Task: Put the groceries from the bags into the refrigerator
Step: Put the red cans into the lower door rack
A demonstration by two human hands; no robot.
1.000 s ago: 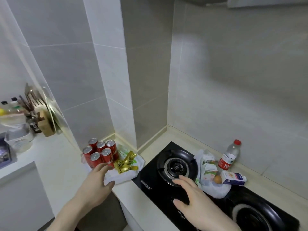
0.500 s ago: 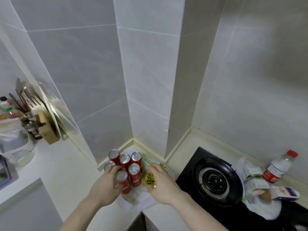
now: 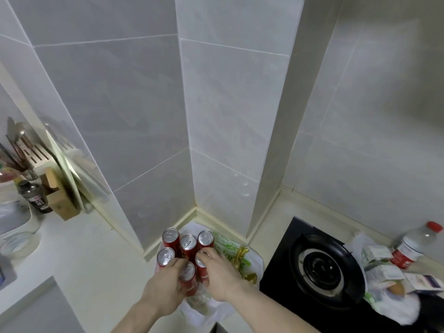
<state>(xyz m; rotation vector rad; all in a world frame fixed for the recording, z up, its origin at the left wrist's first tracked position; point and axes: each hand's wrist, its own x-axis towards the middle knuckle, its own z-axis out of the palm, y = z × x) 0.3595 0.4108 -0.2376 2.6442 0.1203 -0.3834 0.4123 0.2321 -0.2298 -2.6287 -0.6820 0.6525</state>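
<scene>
Red cans (image 3: 187, 253) on white bag (image 3: 252, 257), left hand (image 3: 163, 289) and right hand (image 3: 219, 277) each gripping one.

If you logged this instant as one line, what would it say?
step: picking up groceries | left hand: grips red cans | right hand: grips red cans | cans on: white plastic bag | fridge: not in view
</scene>
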